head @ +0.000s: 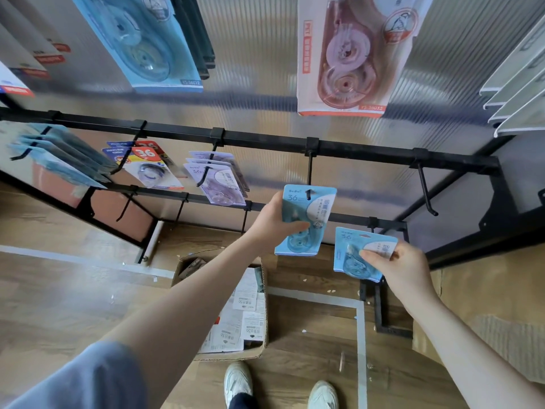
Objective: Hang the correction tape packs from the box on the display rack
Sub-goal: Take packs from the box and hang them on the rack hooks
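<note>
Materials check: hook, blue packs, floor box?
Hook: looks like black-coated metal, thin, rigid, matte. Blue pack on hook and pack in right hand: printed card with a clear plastic blister, which glints. Box: brown corrugated cardboard, judging by its raw folded flaps.

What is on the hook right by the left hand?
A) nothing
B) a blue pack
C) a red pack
B: the left hand holds a blue pack whose hole sits over the tip of the black hook.
</note>
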Demonstrator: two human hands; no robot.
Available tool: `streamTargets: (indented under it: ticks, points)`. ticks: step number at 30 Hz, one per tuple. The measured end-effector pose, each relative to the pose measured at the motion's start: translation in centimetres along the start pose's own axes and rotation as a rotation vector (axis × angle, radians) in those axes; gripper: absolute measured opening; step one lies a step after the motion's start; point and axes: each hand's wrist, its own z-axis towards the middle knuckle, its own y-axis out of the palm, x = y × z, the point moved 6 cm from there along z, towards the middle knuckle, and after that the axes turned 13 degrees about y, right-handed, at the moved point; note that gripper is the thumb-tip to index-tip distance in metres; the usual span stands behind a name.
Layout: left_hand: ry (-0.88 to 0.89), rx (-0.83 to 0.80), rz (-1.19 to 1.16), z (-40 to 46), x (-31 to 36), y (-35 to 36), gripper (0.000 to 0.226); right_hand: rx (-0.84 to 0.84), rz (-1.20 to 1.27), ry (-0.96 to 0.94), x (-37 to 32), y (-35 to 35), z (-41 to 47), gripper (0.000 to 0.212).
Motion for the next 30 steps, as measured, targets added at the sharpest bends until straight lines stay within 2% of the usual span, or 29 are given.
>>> streamTargets:
  ticks: [11, 19, 30]
  points:
    - [-0.007, 0.085, 0.083, 3.3, -0.2, -0.9, 0.048, -0.003, -0.010, -0.004, 0.6, -0.1, 0.6, 0.025]
    - [0.010, 0.089, 0.078, 5.1, 0.0, -1.2, 0.044, -0.004, -0.016, -0.001, 0.6, -0.1, 1.1, 0.022]
    - [-0.071, 0.160, 0.138, 6.7, -0.1, -1.5, 0.051, -0.012, 0.004, -0.026, -0.8, 0.2, 1.4, 0.022]
